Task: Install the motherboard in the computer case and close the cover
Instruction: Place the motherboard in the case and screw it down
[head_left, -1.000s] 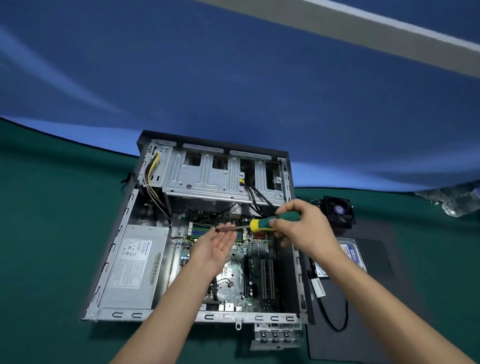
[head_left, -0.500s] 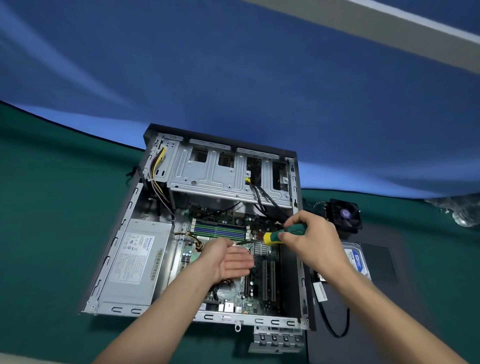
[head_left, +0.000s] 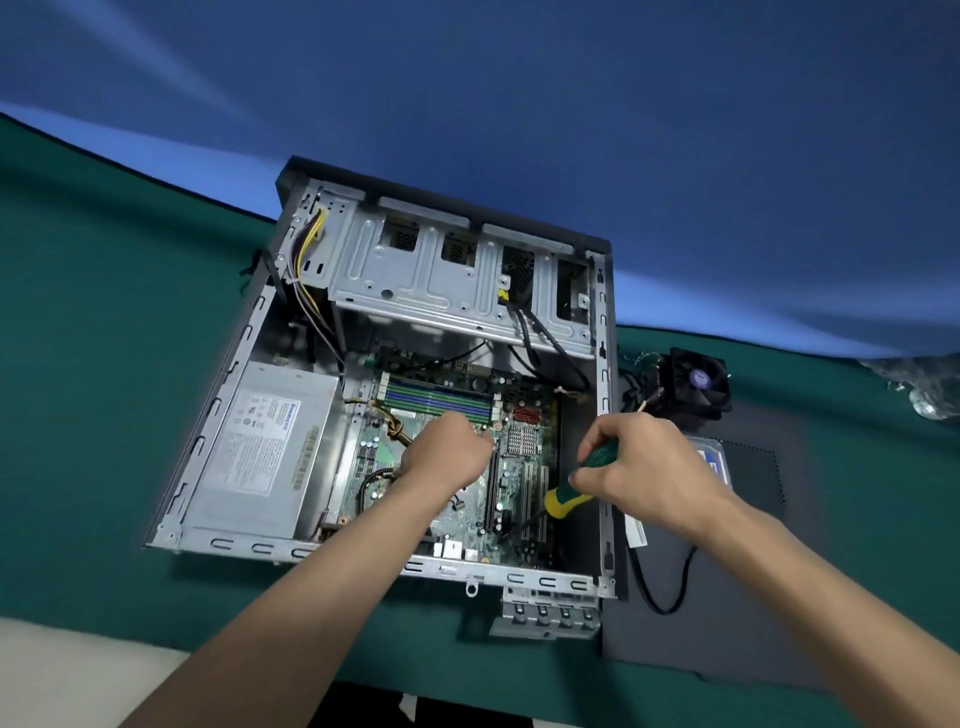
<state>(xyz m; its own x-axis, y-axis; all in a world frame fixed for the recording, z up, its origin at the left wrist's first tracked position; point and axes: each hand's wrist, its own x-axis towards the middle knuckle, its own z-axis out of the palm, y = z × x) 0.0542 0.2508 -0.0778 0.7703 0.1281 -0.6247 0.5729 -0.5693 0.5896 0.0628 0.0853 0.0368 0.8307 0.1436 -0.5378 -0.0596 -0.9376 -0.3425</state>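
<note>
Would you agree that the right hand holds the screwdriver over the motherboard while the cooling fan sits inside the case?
Not quite: the head view shows the fan outside the case, to its right. The right hand does hold the screwdriver over the motherboard.

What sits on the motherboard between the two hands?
In the head view, a small silver heatsink and upright expansion slots lie between the left hand and right hand.

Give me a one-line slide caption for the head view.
Right hand angles a green-and-yellow screwdriver into the open case while the left hand rests over the motherboard.
</note>
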